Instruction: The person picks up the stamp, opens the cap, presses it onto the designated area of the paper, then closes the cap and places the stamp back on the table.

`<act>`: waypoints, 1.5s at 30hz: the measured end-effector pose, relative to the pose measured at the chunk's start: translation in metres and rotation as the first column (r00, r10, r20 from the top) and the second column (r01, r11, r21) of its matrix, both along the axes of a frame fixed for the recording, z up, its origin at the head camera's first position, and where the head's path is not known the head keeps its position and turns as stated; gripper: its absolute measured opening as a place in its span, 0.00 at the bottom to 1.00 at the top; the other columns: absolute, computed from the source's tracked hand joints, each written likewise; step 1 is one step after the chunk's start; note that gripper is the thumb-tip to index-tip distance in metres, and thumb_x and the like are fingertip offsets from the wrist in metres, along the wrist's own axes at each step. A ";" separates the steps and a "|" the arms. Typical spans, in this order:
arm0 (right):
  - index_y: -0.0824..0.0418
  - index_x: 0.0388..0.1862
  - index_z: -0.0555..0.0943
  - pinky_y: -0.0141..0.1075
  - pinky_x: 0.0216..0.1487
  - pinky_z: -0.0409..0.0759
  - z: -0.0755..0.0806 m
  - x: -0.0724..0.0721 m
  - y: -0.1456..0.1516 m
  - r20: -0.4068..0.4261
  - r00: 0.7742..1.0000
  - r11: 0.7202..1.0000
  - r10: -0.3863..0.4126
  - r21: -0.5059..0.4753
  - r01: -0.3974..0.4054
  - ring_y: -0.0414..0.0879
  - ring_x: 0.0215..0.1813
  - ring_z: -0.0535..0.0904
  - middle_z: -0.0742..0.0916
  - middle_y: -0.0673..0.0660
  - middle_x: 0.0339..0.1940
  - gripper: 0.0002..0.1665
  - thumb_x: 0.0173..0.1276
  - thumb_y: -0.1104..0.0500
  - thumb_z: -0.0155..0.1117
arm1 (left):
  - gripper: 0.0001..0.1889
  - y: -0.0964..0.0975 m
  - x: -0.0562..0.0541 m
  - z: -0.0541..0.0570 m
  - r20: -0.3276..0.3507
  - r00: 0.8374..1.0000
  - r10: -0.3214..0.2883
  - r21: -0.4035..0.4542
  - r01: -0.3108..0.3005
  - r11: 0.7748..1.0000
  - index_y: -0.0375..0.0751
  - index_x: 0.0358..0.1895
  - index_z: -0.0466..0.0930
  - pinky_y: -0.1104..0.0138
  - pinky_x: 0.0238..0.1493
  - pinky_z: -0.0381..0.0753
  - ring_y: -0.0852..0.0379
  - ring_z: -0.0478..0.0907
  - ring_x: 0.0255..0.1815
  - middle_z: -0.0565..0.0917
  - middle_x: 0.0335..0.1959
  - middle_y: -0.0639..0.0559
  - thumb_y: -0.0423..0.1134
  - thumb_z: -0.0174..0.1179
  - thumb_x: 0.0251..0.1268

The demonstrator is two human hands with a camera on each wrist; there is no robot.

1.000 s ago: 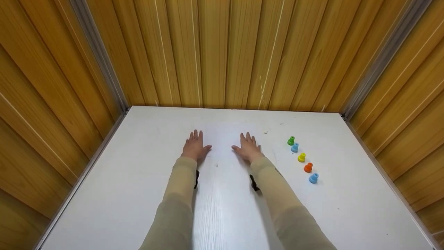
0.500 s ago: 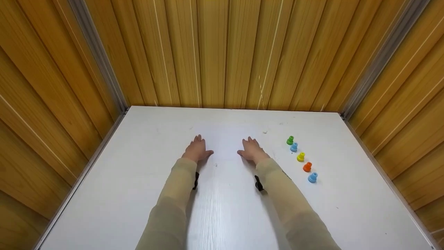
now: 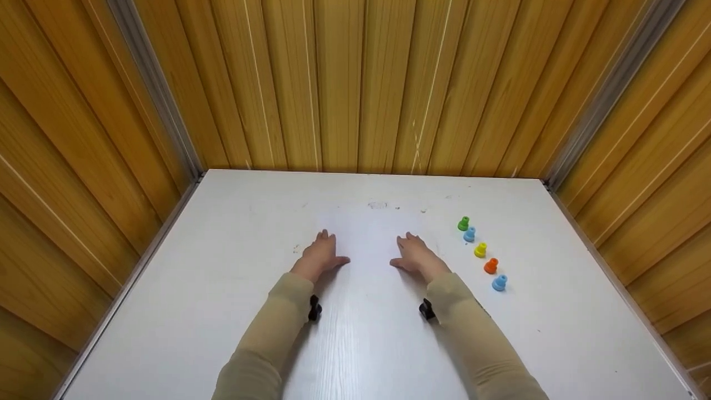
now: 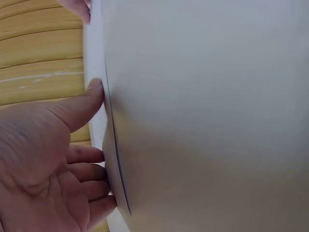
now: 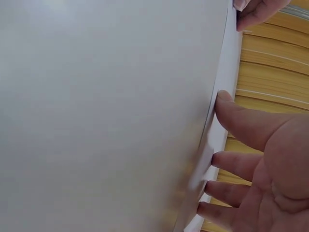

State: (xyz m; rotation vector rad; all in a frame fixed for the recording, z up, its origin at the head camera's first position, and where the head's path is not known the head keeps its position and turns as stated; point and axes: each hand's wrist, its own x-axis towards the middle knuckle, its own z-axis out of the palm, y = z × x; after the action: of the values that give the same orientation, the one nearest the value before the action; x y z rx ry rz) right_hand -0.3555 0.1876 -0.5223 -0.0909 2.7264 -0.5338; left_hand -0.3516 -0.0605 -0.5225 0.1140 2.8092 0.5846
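My left hand (image 3: 321, 256) and right hand (image 3: 419, 258) reach forward over the white table, palms down and a short way apart. Between them lies a thin white sheet (image 3: 366, 236) that looks like paper; its outline barely shows in the head view. Up close in the left wrist view, fingertips and thumb of the left hand press on the sheet (image 4: 115, 169), which bulges a little along its near edge. The right wrist view gives the same picture: the right hand (image 5: 251, 169) has its thumb and spread fingertips down on the sheet.
Right of the right hand, small plastic pawn-like pieces stand in a slanting row: green (image 3: 463, 224), light blue (image 3: 469, 234), yellow (image 3: 480, 250), orange (image 3: 491, 266) and another light blue (image 3: 499, 283). Wood-panelled walls (image 3: 333, 83) enclose the table. Dark marks (image 3: 377, 205) speckle its far part.
Both hands have drawn back toward the body and their fingers are more bent. Dark marks on the table beyond and left of the hands have come into view. The coloured pieces stay in place.
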 end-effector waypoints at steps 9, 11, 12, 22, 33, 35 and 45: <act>0.64 0.82 0.58 0.58 0.86 0.46 0.005 0.031 0.005 -0.003 1.000 1.000 0.011 -0.006 -0.011 0.66 0.86 0.46 0.55 0.68 0.86 0.46 0.73 0.51 0.68 | 0.44 0.007 0.028 0.000 -0.031 0.999 -0.019 -0.021 0.018 1.000 0.40 0.79 0.63 0.46 0.82 0.61 0.37 0.50 0.85 0.55 0.82 0.31 0.55 0.69 0.65; 0.66 0.82 0.59 0.58 0.86 0.47 0.006 0.039 0.007 -0.007 0.999 0.999 0.033 -0.007 -0.033 0.67 0.86 0.47 0.55 0.70 0.85 0.47 0.73 0.52 0.68 | 0.44 0.009 0.034 0.001 -0.048 0.999 -0.022 -0.042 0.020 0.999 0.39 0.78 0.65 0.47 0.81 0.64 0.36 0.53 0.84 0.59 0.81 0.30 0.55 0.71 0.63; 0.67 0.81 0.59 0.58 0.86 0.47 0.006 0.043 0.008 -0.012 0.999 0.999 0.042 -0.009 -0.042 0.67 0.86 0.47 0.56 0.70 0.85 0.47 0.72 0.52 0.69 | 0.44 0.010 0.037 0.001 -0.053 0.998 -0.023 -0.049 0.021 0.999 0.38 0.77 0.66 0.47 0.80 0.65 0.36 0.54 0.84 0.60 0.80 0.30 0.55 0.71 0.62; 0.67 0.82 0.58 0.58 0.86 0.49 0.006 0.068 0.010 -0.010 0.998 0.997 0.069 0.031 -0.069 0.66 0.86 0.48 0.57 0.69 0.85 0.47 0.73 0.51 0.68 | 0.40 0.017 0.056 0.008 -0.075 0.997 -0.025 -0.034 0.022 0.999 0.33 0.70 0.74 0.45 0.78 0.68 0.32 0.61 0.80 0.72 0.73 0.31 0.48 0.77 0.58; 0.62 0.82 0.61 0.59 0.85 0.52 0.007 0.071 0.012 -0.012 0.999 0.999 0.050 -0.005 -0.050 0.64 0.86 0.51 0.60 0.66 0.85 0.48 0.70 0.50 0.72 | 0.40 0.014 0.061 0.004 -0.088 0.996 -0.012 -0.035 0.009 0.999 0.34 0.72 0.73 0.44 0.77 0.69 0.32 0.60 0.80 0.68 0.76 0.29 0.49 0.76 0.59; 0.60 0.82 0.61 0.60 0.85 0.52 0.011 0.071 0.016 0.000 0.999 0.998 0.037 -0.055 -0.037 0.63 0.86 0.52 0.61 0.64 0.85 0.49 0.68 0.49 0.73 | 0.41 0.013 0.061 0.004 -0.085 0.996 -0.011 -0.035 0.008 0.999 0.34 0.72 0.72 0.44 0.77 0.69 0.31 0.59 0.81 0.67 0.76 0.28 0.49 0.76 0.59; 0.63 0.68 0.80 0.47 0.68 0.82 0.054 0.063 0.114 -0.071 0.997 0.882 0.033 -0.466 -0.063 0.57 0.65 0.84 0.85 0.63 0.65 0.29 0.71 0.53 0.70 | 0.43 0.017 0.062 0.004 -0.060 0.998 -0.003 -0.052 0.000 0.999 0.36 0.74 0.71 0.46 0.76 0.71 0.34 0.58 0.82 0.64 0.78 0.29 0.52 0.76 0.57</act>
State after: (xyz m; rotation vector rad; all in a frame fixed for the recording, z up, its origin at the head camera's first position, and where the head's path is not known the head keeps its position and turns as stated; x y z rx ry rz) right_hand -0.2928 0.3020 -0.4682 -0.3007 2.5819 -1.1845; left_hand -0.2892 -0.0432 -0.5182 0.1254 2.8799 0.5160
